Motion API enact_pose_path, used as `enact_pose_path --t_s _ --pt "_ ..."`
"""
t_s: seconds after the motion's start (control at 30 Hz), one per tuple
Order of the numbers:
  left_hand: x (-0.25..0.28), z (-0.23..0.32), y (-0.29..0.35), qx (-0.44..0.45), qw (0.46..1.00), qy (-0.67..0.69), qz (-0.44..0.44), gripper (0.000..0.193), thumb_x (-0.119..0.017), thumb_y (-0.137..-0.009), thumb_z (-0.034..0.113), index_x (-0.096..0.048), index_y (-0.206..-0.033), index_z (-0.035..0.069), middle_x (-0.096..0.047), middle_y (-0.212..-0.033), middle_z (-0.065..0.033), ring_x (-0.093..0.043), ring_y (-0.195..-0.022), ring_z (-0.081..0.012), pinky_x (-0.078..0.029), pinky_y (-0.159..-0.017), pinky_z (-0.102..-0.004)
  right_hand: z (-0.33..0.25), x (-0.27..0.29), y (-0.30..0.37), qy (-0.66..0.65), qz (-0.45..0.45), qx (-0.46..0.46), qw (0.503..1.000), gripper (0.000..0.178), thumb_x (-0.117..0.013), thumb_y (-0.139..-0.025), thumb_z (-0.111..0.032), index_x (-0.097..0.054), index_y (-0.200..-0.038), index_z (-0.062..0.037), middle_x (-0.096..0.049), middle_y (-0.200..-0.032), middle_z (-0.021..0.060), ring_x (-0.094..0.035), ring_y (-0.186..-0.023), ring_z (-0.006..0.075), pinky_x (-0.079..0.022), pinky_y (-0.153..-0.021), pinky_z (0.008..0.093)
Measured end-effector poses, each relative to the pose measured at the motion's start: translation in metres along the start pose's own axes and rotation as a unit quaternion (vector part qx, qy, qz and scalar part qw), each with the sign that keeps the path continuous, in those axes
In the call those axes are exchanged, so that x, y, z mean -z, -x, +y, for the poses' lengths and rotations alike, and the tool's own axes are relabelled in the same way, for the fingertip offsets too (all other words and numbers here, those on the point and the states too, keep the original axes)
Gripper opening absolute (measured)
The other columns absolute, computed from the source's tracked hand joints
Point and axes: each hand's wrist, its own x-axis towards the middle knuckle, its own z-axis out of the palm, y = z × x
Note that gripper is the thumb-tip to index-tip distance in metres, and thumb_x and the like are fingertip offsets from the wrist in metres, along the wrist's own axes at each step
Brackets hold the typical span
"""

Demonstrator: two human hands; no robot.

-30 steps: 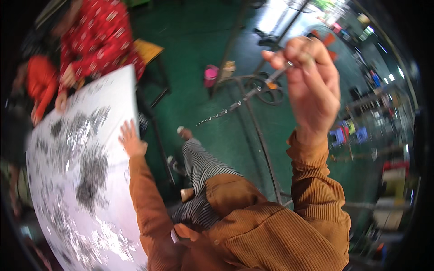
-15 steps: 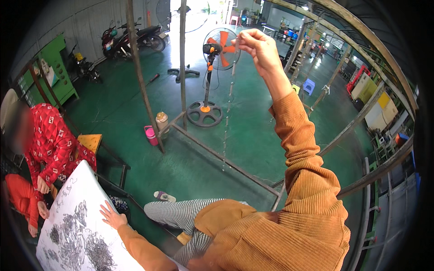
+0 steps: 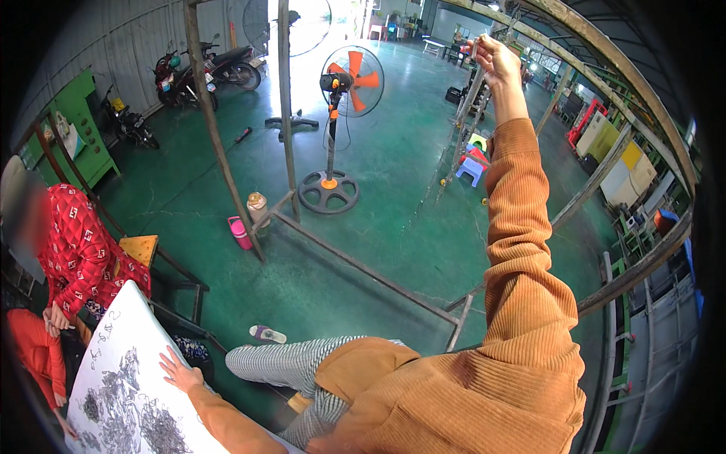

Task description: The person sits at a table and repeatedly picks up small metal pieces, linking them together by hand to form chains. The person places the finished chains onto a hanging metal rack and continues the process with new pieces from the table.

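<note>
My right hand (image 3: pixel 499 62) is raised high at the upper right, its fingers pinched together on the top of a thin strand with small pieces along it (image 3: pixel 459 135). The strand hangs down at a slant toward the floor, blurred against the metal frame behind it. My left hand (image 3: pixel 180 371) lies with fingers spread on the edge of a white tabletop (image 3: pixel 130 312). Beside it on that surface lie heaps of small dark pieces, perhaps metal hooks or links (image 3: pixel 125 397); they are too small to name.
A metal-pole frame (image 3: pixel 355 261) surrounds the floor ahead. Beyond stand an orange-bladed fan (image 3: pixel 354 82), motorbikes (image 3: pixel 231 68) and plastic stools (image 3: pixel 472 169). A pink jug (image 3: pixel 240 232) sits by a pole. At left, a person in red patterned clothing (image 3: pixel 83 234) and another in orange-red (image 3: pixel 38 352) are beside the table.
My right hand has moved right and slightly up, and the strand now hangs at a slant. My left hand stays on the tabletop. The patterned-sleeved person's hands have come together.
</note>
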Motion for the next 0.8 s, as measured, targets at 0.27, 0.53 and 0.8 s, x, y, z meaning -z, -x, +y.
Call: enact_pose_path --t_s 0.27,0.53,0.8 --pt "0.005 0.005 0.005 0.002 1.0 -0.002 -0.003 0.11 -0.062 -0.061 -0.005 -0.015 -0.153 0.034 -0.01 -0.161 -0.0022 -0.011 -0.148 -0.0273 -0.013 -0.116 -0.0561 -0.015 0.016 -0.054 -0.105 0.047 0.055 0.992 0.014 -0.055 -0.092 -0.002 -0.057 -0.095 0.0114 -0.067 -0.086 0.0224 -0.07 -0.074 0.0324 -0.062 -0.068 0.0396" --pt "0.016 0.002 0.007 0.005 1.0 -0.003 0.001 0.109 -0.061 -0.062 -0.005 -0.015 -0.153 0.033 -0.009 -0.161 -0.0027 -0.011 -0.148 -0.0275 -0.013 -0.116 -0.0557 -0.035 0.032 -0.064 -0.297 -0.084 0.047 0.95 0.01 -0.053 -0.092 0.003 -0.053 -0.091 0.0129 -0.061 -0.087 0.0215 -0.068 -0.076 0.0347 -0.063 -0.065 0.0471" --pt "0.005 0.001 0.006 -0.001 1.0 -0.002 0.006 0.11 -0.062 -0.061 -0.004 -0.015 -0.153 0.034 -0.009 -0.161 -0.0025 -0.011 -0.148 -0.0277 -0.012 -0.116 -0.0565 -0.008 0.067 -0.209 -0.197 0.141 0.126 0.962 0.008 -0.059 -0.088 0.004 -0.053 -0.085 0.0093 -0.062 -0.075 0.0169 -0.068 -0.065 0.0309 -0.062 -0.058 0.0422"
